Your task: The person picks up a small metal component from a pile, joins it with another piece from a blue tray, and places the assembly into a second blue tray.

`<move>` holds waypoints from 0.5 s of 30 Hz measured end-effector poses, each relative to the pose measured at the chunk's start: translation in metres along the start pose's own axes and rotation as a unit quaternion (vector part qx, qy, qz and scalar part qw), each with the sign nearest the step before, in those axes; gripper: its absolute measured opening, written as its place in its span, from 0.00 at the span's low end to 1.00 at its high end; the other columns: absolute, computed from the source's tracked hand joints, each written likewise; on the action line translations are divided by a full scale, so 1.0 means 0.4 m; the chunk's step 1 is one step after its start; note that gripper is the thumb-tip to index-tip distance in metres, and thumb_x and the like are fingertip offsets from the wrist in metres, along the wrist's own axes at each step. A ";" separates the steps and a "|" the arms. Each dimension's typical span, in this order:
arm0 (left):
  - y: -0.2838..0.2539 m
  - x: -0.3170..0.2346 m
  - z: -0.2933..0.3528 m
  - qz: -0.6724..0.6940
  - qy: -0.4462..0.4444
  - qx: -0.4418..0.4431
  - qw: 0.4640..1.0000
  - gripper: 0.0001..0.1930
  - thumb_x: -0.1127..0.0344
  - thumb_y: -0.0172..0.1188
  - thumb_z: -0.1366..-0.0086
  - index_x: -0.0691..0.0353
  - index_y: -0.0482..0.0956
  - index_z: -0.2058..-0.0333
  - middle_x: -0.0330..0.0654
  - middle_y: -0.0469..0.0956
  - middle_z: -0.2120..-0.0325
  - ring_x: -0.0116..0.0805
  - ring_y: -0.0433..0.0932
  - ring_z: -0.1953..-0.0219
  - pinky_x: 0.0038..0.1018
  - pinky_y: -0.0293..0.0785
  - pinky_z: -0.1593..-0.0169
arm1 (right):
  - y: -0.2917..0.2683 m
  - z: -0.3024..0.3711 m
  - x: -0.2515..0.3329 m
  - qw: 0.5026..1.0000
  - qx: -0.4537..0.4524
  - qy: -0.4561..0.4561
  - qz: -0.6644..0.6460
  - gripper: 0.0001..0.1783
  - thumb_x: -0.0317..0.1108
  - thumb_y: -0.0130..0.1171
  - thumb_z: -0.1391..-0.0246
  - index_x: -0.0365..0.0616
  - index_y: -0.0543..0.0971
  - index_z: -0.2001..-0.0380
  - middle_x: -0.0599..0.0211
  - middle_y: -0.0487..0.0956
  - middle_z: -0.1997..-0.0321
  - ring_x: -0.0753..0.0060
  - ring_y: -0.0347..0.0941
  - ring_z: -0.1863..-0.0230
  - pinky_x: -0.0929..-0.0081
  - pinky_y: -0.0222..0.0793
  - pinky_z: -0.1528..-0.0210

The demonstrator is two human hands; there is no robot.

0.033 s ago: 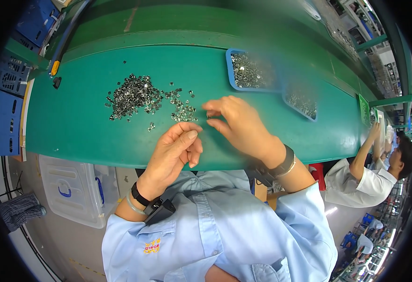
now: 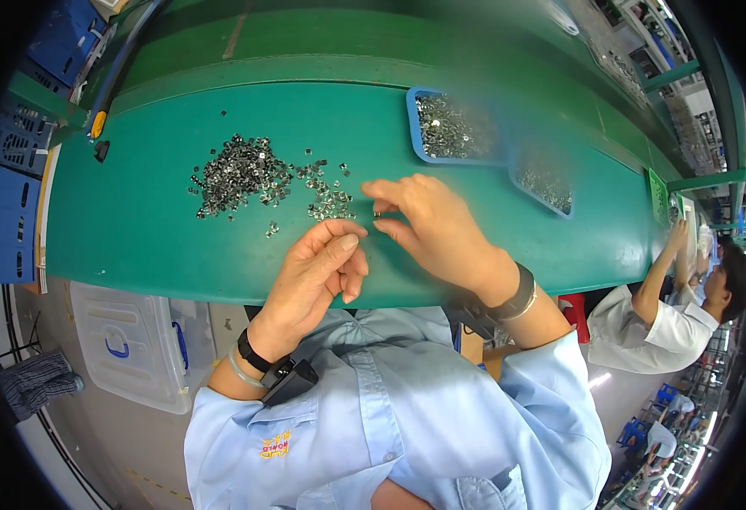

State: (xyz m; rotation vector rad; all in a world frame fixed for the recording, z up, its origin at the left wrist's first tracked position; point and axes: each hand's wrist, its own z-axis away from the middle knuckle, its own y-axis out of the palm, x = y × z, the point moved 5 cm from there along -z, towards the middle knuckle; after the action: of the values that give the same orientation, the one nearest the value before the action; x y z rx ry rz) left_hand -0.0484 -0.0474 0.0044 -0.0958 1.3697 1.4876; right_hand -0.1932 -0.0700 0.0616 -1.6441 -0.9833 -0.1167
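Observation:
Near the front of the green table, my left hand (image 2: 322, 263) has its thumb and index finger pressed together. Whatever may be between those fingertips is hidden or too small to make out. Just to its right, my right hand (image 2: 428, 221) pinches a tiny metal piece (image 2: 378, 215) between thumb and fingertips, above the mat. A dense pile of small dark and silvery metal pieces (image 2: 241, 177) lies to the left. Between that pile and my hands is a looser scatter of shiny pieces (image 2: 330, 202).
Beyond my right hand stands a blue tray (image 2: 415, 127) full of small metal pieces, with a second blue tray (image 2: 543, 202) beside it, partly blurred. A lidded clear plastic box (image 2: 126, 340) is on the floor at left. A co-worker (image 2: 658, 327) sits at the right.

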 end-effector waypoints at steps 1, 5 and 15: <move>0.005 0.000 -0.004 -0.002 -0.002 0.004 1.000 0.09 0.64 0.50 0.33 0.62 0.70 0.60 0.38 0.73 0.77 0.23 0.69 0.80 0.20 0.64 0.78 | -0.013 0.000 0.020 1.000 0.001 -0.018 0.014 0.23 0.27 0.60 0.55 0.46 0.71 0.53 0.68 0.72 0.74 0.62 0.70 0.66 0.66 0.64 0.64; 0.021 0.004 -0.017 -0.024 -0.003 0.006 1.000 0.10 0.63 0.51 0.33 0.63 0.71 0.60 0.38 0.74 0.76 0.23 0.70 0.81 0.19 0.64 0.78 | -0.020 0.010 0.049 0.992 0.058 -0.060 0.092 0.32 0.27 0.61 0.56 0.47 0.65 0.44 0.69 0.72 0.73 0.61 0.67 0.69 0.67 0.61 0.65; 0.010 0.003 -0.022 -0.014 0.009 -0.002 1.000 0.08 0.66 0.55 0.36 0.62 0.72 0.61 0.39 0.75 0.75 0.23 0.70 0.81 0.18 0.64 0.79 | -0.030 0.018 0.057 0.997 0.017 -0.066 0.047 0.26 0.29 0.64 0.59 0.47 0.71 0.52 0.70 0.72 0.70 0.63 0.67 0.69 0.68 0.61 0.65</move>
State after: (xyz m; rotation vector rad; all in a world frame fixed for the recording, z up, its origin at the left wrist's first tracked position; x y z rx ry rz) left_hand -0.0566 -0.0522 0.0032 -0.1317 1.3751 1.4690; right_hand -0.1893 -0.0521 0.0809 -1.6794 -0.9998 0.0722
